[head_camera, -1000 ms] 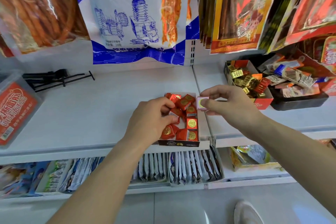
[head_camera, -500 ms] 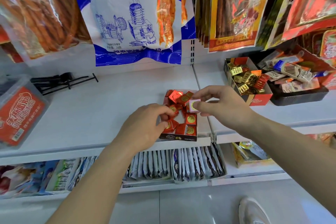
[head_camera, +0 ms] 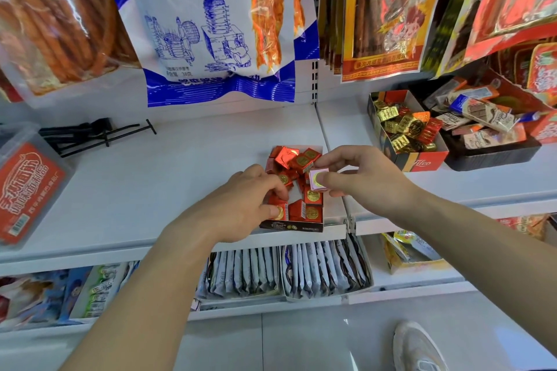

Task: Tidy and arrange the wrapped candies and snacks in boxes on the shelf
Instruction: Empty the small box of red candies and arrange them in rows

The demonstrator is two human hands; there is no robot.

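A long white shelf (head_camera: 180, 175) runs across a shop wall, with big snack bags hanging above it, the widest one a blue and white bag (head_camera: 211, 24). Near the front edge of the shelf sits a small open box (head_camera: 304, 227) full of red candies (head_camera: 312, 196) with gold circles on them. Well off to the right is another box (head_camera: 422, 161) with gold candies in it. The left hand (head_camera: 241, 205) reaches into the left side of the small box, and its curled thumb and finger seem to pinch one red candy (head_camera: 278, 211) at the front corner. The right hand (head_camera: 367, 181) pinches a little pink candy (head_camera: 318, 179) between thumb and fingertips. This pink candy hangs just above the right side of the small box, its flat gold-circle face turned up. The box lies right under it and a bit to the left, so the right hand is the nearer one for setting it down, likely with only a short drop.
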